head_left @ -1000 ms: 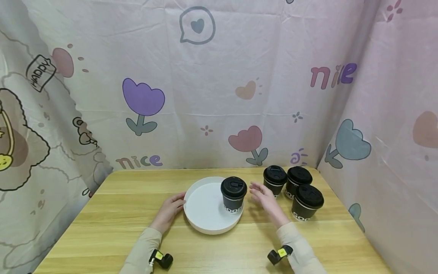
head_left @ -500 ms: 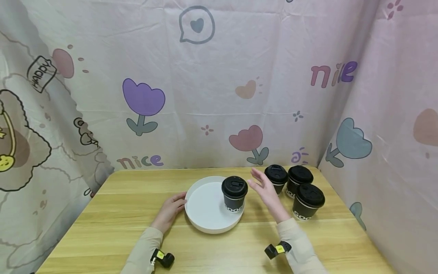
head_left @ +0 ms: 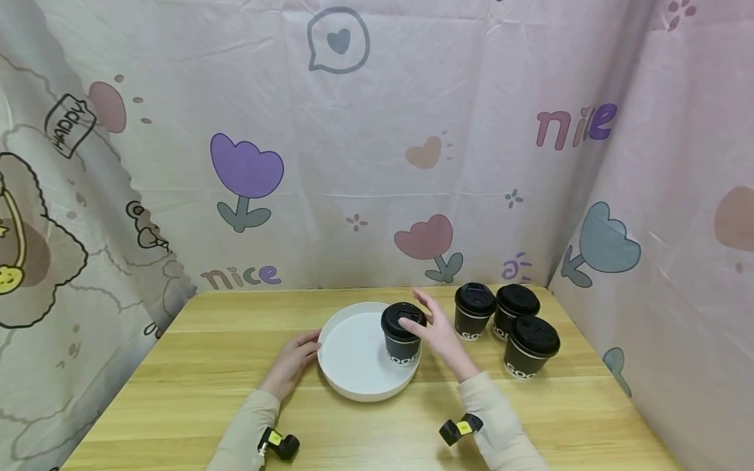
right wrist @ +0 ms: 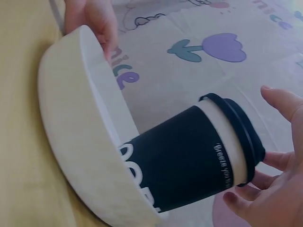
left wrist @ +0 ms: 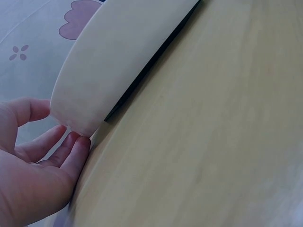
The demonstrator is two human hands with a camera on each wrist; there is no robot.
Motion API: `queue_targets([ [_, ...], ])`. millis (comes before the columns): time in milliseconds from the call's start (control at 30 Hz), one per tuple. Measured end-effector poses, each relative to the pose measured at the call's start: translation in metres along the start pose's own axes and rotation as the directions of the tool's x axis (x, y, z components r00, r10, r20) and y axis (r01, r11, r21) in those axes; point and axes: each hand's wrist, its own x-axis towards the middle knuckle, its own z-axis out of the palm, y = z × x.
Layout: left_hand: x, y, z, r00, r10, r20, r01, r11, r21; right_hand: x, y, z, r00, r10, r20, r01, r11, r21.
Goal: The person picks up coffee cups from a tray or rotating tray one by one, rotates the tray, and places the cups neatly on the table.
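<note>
A round white tray (head_left: 360, 383) lies on the wooden table. On its right side stands a black paper coffee cup (head_left: 402, 347) with a black lid. My left hand (head_left: 291, 366) holds the tray's left edge; in the left wrist view, the bent fingers (left wrist: 75, 153) meet the outer wall (left wrist: 109, 56). My right hand (head_left: 442, 337) is spread around the lid, thumb and fingers apart. In the right wrist view, the thumb (right wrist: 281, 101) is clear of the lid (right wrist: 239, 137); some fingers are beside it, and whether they touch it I cannot tell.
Three similar lidded cups stand close together on the right: a back one (head_left: 473, 317), one beside it (head_left: 514, 307) and a front one (head_left: 530, 347). A patterned curtain (head_left: 353, 163) hangs behind the table (head_left: 206, 366) and at both sides.
My right hand has risen from beside the back cup and moved left, to the lid of the cup on the tray. The left hand, tray and cups stay put.
</note>
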Motion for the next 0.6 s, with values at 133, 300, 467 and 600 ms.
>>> queue_targets([
  [133, 0.0, 0.0, 0.0, 1.0, -0.003, -0.002, 0.003, 1.0, -0.002, -0.002, 0.002, 0.005, 1.0, 0.024, 0.001, -0.024, 0.998, -0.056],
  [300, -0.001, 0.001, 0.0, 1.0, -0.006, -0.002, 0.006, 1.0, 0.004, -0.003, 0.006, 0.008, 0.999, 0.038, -0.003, -0.038, 0.995, -0.091],
  [467, -0.001, 0.002, 0.0, 1.0, -0.005, 0.0, 0.005, 1.0, 0.008, -0.001, 0.012, 0.01, 1.0, 0.027, 0.002, -0.027, 0.995, -0.099],
  [600, -0.001, 0.001, -0.001, 1.0, -0.008, 0.002, 0.008, 1.0, 0.01, -0.002, 0.014, 0.01, 0.999, 0.038, 0.018, -0.036, 0.993, -0.109],
])
